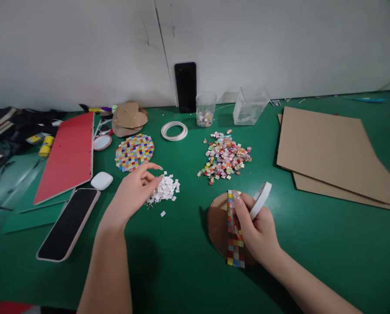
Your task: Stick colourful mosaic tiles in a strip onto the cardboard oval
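Note:
My right hand [256, 229] holds a white roll of tape [260, 199] in its fingers, while its forefinger presses on a strip of coloured mosaic tiles [234, 244] stuck on a brown heart-shaped card [217, 224]. My left hand [134, 194] reaches into a heap of small white paper bits [166, 189], its fingertips pinched at the heap's edge. A pile of loose coloured tiles [225, 157] lies beyond the card. A finished tiled heart [134, 151] lies behind the left hand.
A phone [69, 222] lies face up at the left, with a white earbud case [102, 180] and a red board [69, 157] near it. A tape ring [174, 130], a plastic cup [205, 109] and a clear box [249, 107] stand further back. Cardboard sheets [332, 152] lie on the right.

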A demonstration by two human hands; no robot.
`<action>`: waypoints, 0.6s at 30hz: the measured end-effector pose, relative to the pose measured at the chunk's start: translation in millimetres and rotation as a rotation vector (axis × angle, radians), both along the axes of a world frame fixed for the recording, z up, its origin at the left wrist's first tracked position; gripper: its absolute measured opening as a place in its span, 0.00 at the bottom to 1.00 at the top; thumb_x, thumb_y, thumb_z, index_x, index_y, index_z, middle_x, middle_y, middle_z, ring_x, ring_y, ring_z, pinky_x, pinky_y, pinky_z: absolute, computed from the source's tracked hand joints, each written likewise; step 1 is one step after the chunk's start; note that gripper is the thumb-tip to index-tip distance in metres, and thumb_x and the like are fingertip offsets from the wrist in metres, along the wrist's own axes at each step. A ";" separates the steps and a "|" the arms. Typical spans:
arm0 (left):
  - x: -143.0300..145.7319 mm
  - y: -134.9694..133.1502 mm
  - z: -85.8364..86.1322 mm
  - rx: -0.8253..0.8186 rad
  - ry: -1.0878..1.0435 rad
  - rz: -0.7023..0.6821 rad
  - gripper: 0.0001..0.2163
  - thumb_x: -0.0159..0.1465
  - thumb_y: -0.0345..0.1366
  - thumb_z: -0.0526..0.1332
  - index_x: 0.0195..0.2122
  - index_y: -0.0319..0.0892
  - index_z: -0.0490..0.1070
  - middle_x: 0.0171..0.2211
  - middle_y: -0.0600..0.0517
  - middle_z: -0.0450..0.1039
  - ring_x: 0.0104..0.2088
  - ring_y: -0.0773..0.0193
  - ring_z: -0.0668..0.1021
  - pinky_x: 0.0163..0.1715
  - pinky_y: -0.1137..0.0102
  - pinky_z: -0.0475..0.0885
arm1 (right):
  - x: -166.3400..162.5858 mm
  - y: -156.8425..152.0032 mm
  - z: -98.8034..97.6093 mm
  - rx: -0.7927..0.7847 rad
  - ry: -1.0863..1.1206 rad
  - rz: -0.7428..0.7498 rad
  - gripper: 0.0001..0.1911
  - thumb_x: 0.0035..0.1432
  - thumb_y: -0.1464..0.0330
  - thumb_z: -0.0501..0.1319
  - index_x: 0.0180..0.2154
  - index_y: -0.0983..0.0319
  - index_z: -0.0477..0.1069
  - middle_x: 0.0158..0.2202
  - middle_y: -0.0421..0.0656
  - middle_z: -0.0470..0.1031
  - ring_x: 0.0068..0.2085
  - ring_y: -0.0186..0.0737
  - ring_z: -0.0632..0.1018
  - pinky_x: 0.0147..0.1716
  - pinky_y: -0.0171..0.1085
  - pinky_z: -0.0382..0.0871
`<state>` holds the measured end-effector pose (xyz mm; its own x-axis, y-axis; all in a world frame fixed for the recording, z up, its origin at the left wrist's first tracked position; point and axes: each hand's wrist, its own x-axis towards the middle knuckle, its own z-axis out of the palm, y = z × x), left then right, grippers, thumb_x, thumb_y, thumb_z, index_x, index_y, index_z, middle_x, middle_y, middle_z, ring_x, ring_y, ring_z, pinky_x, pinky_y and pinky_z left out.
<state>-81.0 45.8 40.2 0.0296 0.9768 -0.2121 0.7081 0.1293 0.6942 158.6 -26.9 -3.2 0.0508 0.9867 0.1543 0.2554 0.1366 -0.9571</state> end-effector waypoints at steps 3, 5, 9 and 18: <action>-1.9 1.8 -1.4 0.023 0.040 -0.011 0.12 0.59 0.41 0.58 0.43 0.48 0.66 0.27 0.55 0.69 0.27 0.64 0.73 0.23 0.73 0.64 | -0.1 -0.1 0.7 0.009 0.005 0.005 0.20 0.66 0.66 0.49 0.20 0.59 0.56 0.14 0.34 0.60 0.18 0.31 0.64 0.21 0.34 0.57; -1.6 2.1 -1.3 0.033 0.080 -0.002 0.10 0.60 0.40 0.56 0.42 0.48 0.66 0.23 0.57 0.67 0.23 0.66 0.71 0.21 0.74 0.62 | -0.4 0.2 1.0 0.004 0.009 0.008 0.20 0.66 0.66 0.49 0.20 0.59 0.56 0.15 0.34 0.60 0.18 0.31 0.64 0.21 0.34 0.57; 2.5 0.6 0.1 0.002 0.168 0.033 0.08 0.60 0.40 0.54 0.39 0.48 0.67 0.15 0.60 0.57 0.15 0.68 0.61 0.16 0.74 0.53 | -0.7 0.8 0.2 -0.011 0.010 0.002 0.20 0.66 0.66 0.49 0.20 0.59 0.56 0.15 0.34 0.61 0.18 0.31 0.64 0.21 0.34 0.57; 0.0 0.9 -6.1 0.002 0.220 -0.061 0.13 0.58 0.44 0.58 0.43 0.48 0.65 0.22 0.58 0.59 0.20 0.67 0.66 0.19 0.74 0.58 | -0.2 0.0 -0.2 0.001 0.007 0.003 0.20 0.65 0.66 0.49 0.20 0.59 0.57 0.14 0.34 0.61 0.18 0.31 0.64 0.20 0.34 0.57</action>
